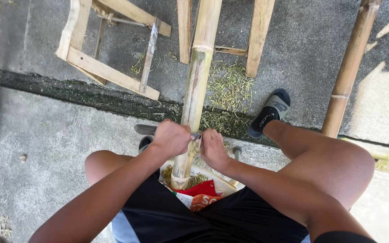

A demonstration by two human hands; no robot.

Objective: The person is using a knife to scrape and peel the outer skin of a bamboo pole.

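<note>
A thick bamboo pole (197,85) runs up between the person's knees, its lower end resting against a pale seat edge (217,180) by red printed packaging (199,194). A knife (146,130) lies across the pole. The left hand (171,138) is closed around the knife's handle; the right hand (213,147) grips its other end. Green shavings (230,87) litter the concrete floor (46,144) beside a wooden frame (109,72), another bamboo pole (348,67) and a sandalled foot (269,112).

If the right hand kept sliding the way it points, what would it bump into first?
The right hand points left, at the bamboo pole. It already looks pressed against it, so probably the pole.
</note>
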